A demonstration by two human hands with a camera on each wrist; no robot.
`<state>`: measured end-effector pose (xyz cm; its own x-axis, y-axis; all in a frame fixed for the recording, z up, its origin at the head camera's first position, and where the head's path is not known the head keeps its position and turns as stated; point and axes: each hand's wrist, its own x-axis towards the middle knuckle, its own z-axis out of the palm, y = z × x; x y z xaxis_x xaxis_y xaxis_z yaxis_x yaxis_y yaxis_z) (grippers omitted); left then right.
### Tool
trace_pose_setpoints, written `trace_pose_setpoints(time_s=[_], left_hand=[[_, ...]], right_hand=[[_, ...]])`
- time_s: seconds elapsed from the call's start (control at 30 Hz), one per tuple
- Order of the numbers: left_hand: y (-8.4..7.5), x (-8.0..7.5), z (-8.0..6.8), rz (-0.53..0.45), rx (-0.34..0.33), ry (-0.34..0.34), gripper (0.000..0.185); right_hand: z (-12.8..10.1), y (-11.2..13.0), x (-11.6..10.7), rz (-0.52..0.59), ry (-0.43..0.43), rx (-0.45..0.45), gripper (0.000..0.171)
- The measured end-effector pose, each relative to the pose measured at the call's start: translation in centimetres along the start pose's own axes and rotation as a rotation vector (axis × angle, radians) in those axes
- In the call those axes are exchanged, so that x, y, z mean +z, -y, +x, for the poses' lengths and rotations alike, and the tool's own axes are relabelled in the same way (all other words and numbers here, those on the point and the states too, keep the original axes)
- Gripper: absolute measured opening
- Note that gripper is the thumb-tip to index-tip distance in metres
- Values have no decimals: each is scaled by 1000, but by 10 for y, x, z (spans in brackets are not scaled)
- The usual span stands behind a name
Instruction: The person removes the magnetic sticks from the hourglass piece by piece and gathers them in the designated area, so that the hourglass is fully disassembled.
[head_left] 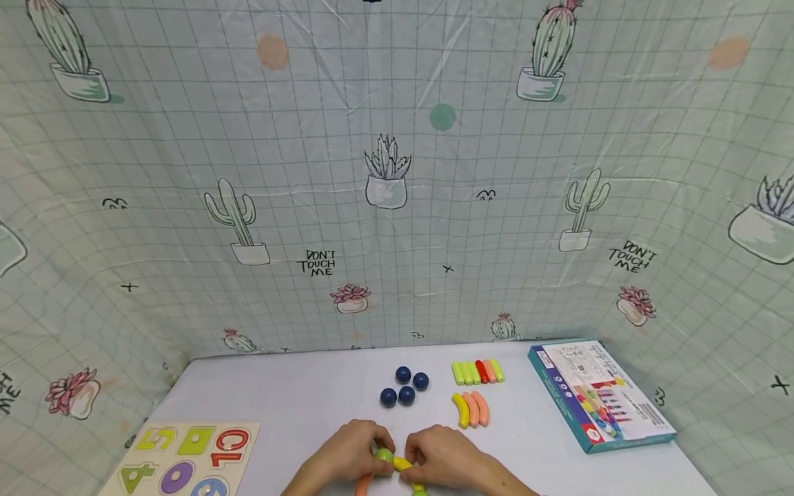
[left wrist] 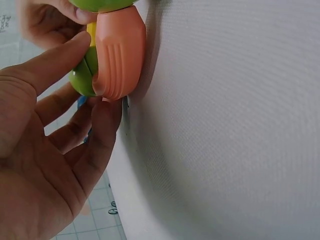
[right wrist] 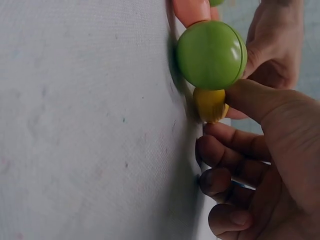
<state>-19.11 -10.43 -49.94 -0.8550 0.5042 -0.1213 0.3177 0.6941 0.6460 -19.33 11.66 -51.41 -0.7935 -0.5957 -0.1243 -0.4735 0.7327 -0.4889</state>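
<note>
At the 8 o'clock corner of the white bench (head_left: 298, 399) lies a number puzzle board (head_left: 186, 458), flat, well apart from my hands.

My left hand (head_left: 353, 451) sits at the near edge, 6 o'clock, fingers curled round a green ball (head_left: 384, 455) and touching the orange stick (left wrist: 120, 55) that runs from it toward me. In the left wrist view the thumb lies along the ball's side, fingertips under the stick end.

My right hand (head_left: 443, 455) is just beside the left, touching it. Thumb and fingers pinch a yellow stick (right wrist: 210, 105), which joins the green ball at its left end.

Beyond the hands, at 12 o'clock, four dark blue balls (head_left: 404, 386) sit clustered. Right of them, a row of short straight sticks (head_left: 477, 372), with three curved sticks (head_left: 471, 409) just nearer. At 3 o'clock lies a flat box (head_left: 598, 396), printed side up.
</note>
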Motion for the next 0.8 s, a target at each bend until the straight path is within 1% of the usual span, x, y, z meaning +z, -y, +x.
trace_pose_setpoints(time_s=[0.13,0.37,0.57,0.8], left_hand=[[0,1,1,-7,-4,-4,21],[-1,1,2,-39,7,-9,23],[-2,1,1,-27,-6,-17,23],[-1,2,2,-26,-14,-13,23]], right_hand=[[3,2,2,-12,-19,2,21],[8,7,4,6,-23,-4,21],[10,7,4,-31,-34,-25,19],[10,5,6,-13,-37,-43,17]])
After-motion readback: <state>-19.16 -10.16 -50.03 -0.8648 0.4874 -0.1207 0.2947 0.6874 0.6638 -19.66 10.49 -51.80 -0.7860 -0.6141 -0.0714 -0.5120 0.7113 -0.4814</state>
